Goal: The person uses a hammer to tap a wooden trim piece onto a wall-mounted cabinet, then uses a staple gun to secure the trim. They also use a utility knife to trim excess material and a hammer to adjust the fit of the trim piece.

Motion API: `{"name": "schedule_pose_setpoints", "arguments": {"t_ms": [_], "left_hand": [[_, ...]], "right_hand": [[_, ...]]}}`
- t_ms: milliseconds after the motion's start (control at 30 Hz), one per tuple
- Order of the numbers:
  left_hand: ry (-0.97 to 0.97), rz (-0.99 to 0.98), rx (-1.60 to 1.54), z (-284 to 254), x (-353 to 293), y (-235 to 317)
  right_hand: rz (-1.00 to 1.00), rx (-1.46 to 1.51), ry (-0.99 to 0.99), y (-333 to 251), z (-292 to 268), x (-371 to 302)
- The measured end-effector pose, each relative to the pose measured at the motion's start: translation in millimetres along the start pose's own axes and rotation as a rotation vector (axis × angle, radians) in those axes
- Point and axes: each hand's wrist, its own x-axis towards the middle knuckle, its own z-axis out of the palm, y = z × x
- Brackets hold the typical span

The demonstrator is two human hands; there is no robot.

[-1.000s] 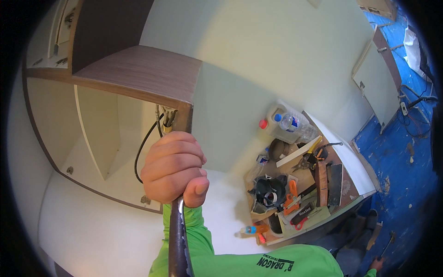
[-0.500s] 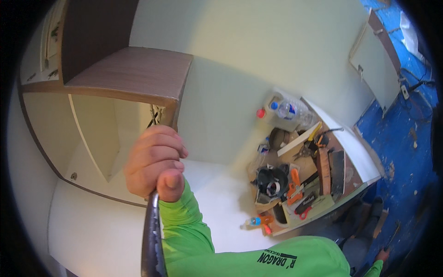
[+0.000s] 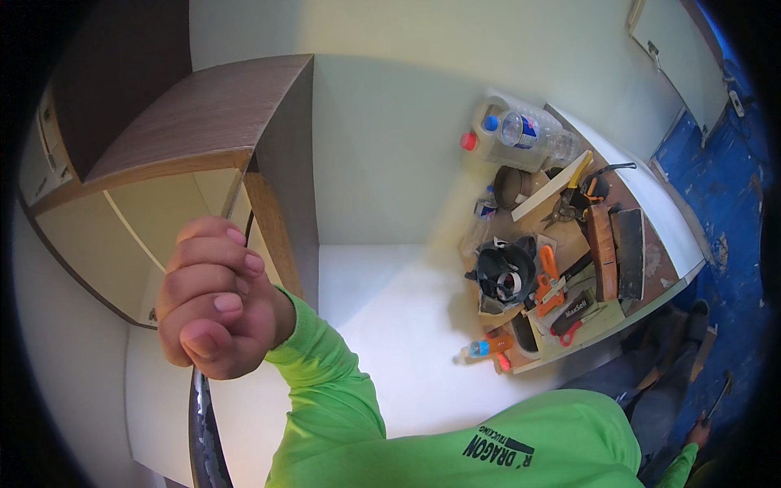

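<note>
My left hand point(image 3: 215, 297), in a green sleeve, is raised in a closed fist in front of the cabinet point(image 3: 203, 114). A dark, curved metal bar point(image 3: 203, 431) with worn paint comes out below the fist, which is shut round it. Above the fingers a thin metal rod point(image 3: 238, 195) shows; whether it joins the bar is hidden by the hand. My right hand point(image 3: 698, 431) hangs low at the far right. It grips a slender dark tool point(image 3: 718, 398), too small to name.
A cluttered bench point(image 3: 561, 354) stands right of centre. On it lie clear plastic bottles point(image 3: 521, 130), yellow-handled snips point(image 3: 573, 191), a wooden block point(image 3: 602, 252), an orange-handled tool point(image 3: 549, 281) and red-handled scissors point(image 3: 573, 329). A white panel point(image 3: 683, 61) leans at the upper right over blue flooring point(image 3: 700, 171).
My left hand has moved left with the bar, and the fist has turned so the fingertips show. The view has shifted, so the bench sits further right and higher.
</note>
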Motion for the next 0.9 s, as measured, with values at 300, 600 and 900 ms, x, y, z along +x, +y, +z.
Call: {"name": "schedule_pose_setpoints", "arguments": {"t_ms": [300,600,900], "left_hand": [[0.027,-0.005,-0.016,1,13,-1],[0.153,0.039,0.014,20,22,5],[0.172,0.012,-0.038,15,12,4]], "right_hand": [[0.011,0.023,-0.003,-31,-9,-14],[0.083,-0.035,0.032,-61,-12,-27],[0.129,0.064,0.126,-90,-26,-30]]}}
